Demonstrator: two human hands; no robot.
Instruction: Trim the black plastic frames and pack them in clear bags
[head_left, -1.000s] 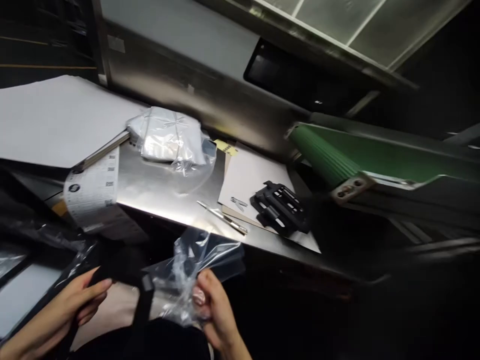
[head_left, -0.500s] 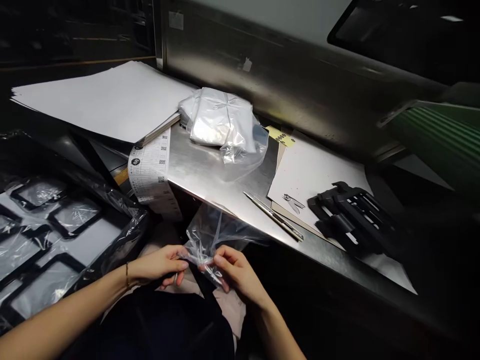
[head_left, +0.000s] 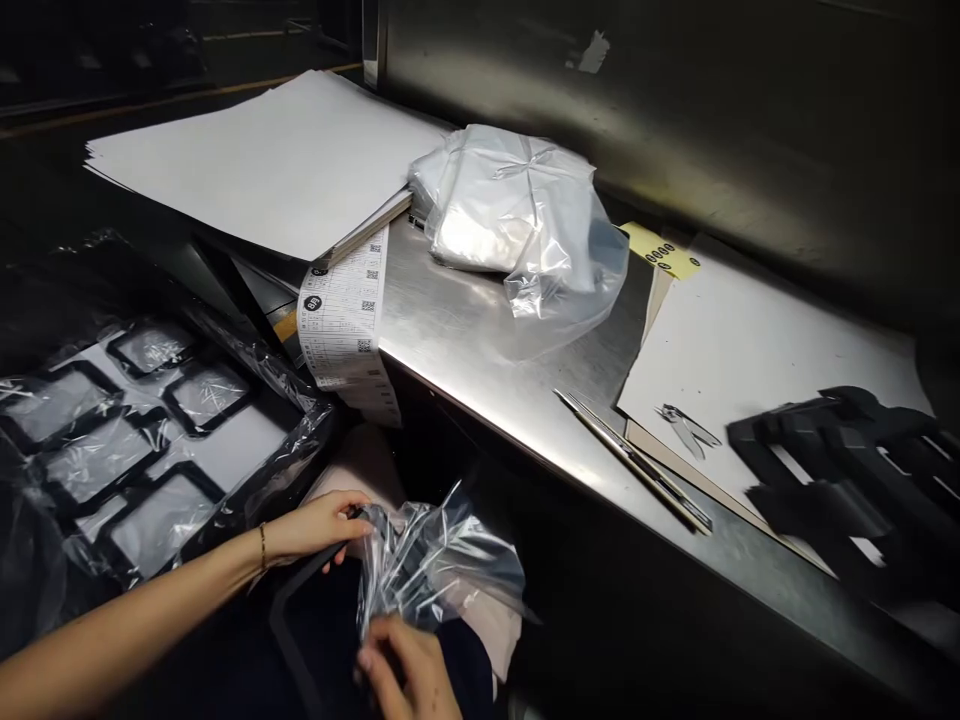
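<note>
A crumpled clear plastic bag (head_left: 442, 560) is bunched over my lap. My left hand (head_left: 335, 528) is closed at the bag's left edge, its fingers pinching the film. Below that hand, a thin black frame (head_left: 283, 620) runs down across my dark clothing; its far part is hidden by the bag and my right hand. Low in the view, my right hand (head_left: 405, 665) has curled fingers on the bag's lower edge, slightly blurred by motion.
At left, a box lined with black plastic (head_left: 300, 430) holds several bagged black frames (head_left: 206, 395). The metal table (head_left: 465, 330) bears a paper stack (head_left: 262, 170), a pack of clear bags (head_left: 517, 200), tweezers (head_left: 630, 455), small snips (head_left: 686, 430) and black plastic parts (head_left: 832, 480).
My right hand has moved down and toward me, and the bag is spread to the right. A black frame now shows under my left hand. The view has shifted, so the table appears further right.
</note>
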